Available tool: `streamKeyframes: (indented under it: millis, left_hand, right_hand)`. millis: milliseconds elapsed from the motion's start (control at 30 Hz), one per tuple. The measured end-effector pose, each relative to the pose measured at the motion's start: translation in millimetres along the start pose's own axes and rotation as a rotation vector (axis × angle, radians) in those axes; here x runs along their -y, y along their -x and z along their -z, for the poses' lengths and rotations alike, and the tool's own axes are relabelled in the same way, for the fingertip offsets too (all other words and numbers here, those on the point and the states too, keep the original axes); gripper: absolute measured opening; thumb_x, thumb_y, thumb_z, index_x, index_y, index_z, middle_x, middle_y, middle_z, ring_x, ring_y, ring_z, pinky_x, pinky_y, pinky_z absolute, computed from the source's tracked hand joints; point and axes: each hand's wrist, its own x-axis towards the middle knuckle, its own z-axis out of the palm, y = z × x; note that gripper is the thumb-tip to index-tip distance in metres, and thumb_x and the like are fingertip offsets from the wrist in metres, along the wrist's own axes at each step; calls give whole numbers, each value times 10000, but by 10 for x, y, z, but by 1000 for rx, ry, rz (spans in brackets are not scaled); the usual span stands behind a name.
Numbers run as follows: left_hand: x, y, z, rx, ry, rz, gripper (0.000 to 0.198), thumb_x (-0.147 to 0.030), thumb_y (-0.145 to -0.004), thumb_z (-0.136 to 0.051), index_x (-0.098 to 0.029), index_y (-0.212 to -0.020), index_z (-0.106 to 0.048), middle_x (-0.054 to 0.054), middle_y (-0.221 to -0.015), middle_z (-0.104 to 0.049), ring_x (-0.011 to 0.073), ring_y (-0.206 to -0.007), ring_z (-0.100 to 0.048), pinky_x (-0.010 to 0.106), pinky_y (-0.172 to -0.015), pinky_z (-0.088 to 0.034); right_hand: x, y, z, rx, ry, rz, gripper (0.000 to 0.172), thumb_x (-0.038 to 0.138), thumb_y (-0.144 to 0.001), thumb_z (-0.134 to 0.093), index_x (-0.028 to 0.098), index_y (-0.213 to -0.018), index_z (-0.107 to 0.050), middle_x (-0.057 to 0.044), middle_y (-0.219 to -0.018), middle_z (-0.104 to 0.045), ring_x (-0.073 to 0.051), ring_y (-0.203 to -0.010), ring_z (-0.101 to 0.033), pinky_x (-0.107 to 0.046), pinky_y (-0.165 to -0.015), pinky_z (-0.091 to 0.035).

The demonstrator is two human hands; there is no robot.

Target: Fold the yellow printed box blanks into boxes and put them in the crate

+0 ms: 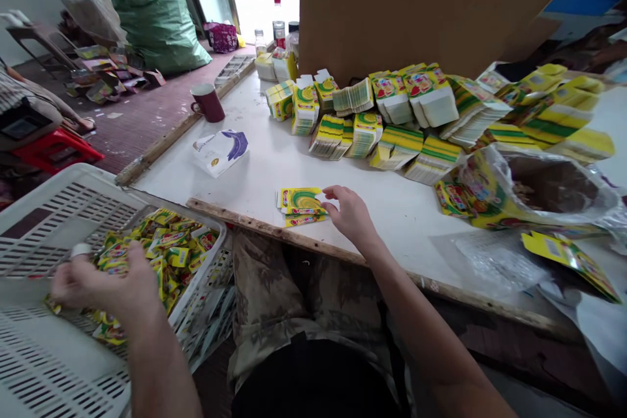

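My left hand reaches into a white slatted plastic crate at the lower left, its fingers curled over a heap of small yellow-green packets; a packet edge shows under the fingers. My right hand rests on the white table near its front edge, fingertips pinching the right end of a small stack of flat yellow-green cartons.
Many stacks of flat yellow-green cartons line the back of the table before a brown cardboard sheet. A dark red mug, a white pouch and an open plastic bag also lie there. A green sack sits on the floor.
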Motion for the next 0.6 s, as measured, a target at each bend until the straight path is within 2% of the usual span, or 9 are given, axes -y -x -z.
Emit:
streamKeyframes:
  millis: [67,133,200,400,500,600]
  left_hand:
    - [-61,117,-177,-52,-20,-38,567,-321,-579,-811,-160,-1049,-537,127,-1284,-463,425,-1299,-355,557,-1126,-216]
    - [-171,270,-373,45,61,-62,478,-359,-656,-760,-152,-1060,-612,121,-1213,-543,358,-1212,-477,493,-1027,-393]
    - [-281,410,-515,166,163,-54,447,-391,-717,-721,-169,-1098,-647,119,-1218,-572,300,-1144,-539,411,-923,-477]
    - [-491,678,-626,371,462,126,380,-392,-759,-722,-178,-1068,-668,77,-1058,-658,183,-925,-622,307,-872,-494]
    - [-595,820,-665,489,683,245,379,-380,-766,-731,-176,-1075,-652,75,-1047,-677,169,-964,-630,272,-886,-489]
    - [-751,989,-703,628,913,300,507,-431,-741,-750,-197,-1168,-610,100,-1155,-649,187,-1044,-620,278,-900,-496]
  right_hand:
    - [48,-70,-104,49,60,-11,232,104,-757,-691,181,-965,-623,-104,-903,-692,-285,-902,-629,-443,-834,-489]
    - [94,-92,-209,83,106,-28,278,51,-685,-738,185,-897,-617,-108,-889,-678,-289,-895,-625,-426,-822,-488]
    - [114,-75,-286,94,133,-43,288,25,-670,-739,195,-853,-594,-106,-908,-660,-279,-907,-617,-409,-830,-485]
    - [83,19,-324,35,77,-59,318,38,-710,-672,195,-932,-507,-107,-963,-616,-273,-932,-583,-431,-838,-473]
    - [126,67,-280,7,-33,-41,337,42,-729,-622,203,-975,-457,-60,-910,-601,-230,-850,-596,-384,-775,-499]
    - [271,184,-218,-17,-157,-31,372,98,-770,-614,211,-1052,-399,-9,-840,-575,-180,-749,-603,-317,-688,-524]
